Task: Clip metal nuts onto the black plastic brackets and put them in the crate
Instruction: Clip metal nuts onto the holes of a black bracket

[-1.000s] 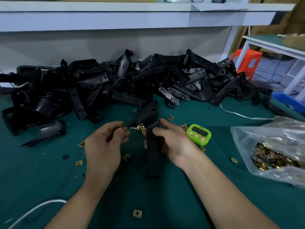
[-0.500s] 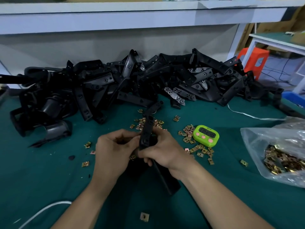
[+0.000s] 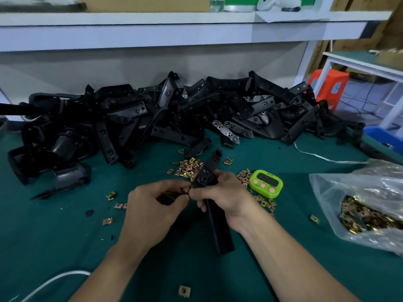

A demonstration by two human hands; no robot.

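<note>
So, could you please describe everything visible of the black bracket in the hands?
The long black plastic bracket is a matt, bent strip with round holes in its upper section. It is held tilted, upper end pointing away. The right hand grips its middle; the left hand pinches a small brass-coloured metal nut against its left edge.

I counted two hands, left hand (image 3: 152,205) and right hand (image 3: 226,197), holding one bracket (image 3: 216,227) and one nut (image 3: 186,189). There was one timer (image 3: 266,183), one bag (image 3: 349,192) at right, and one stool (image 3: 331,88) upper right. The bracket pile (image 3: 152,118) and loose nuts (image 3: 187,167) were past counting.
</note>
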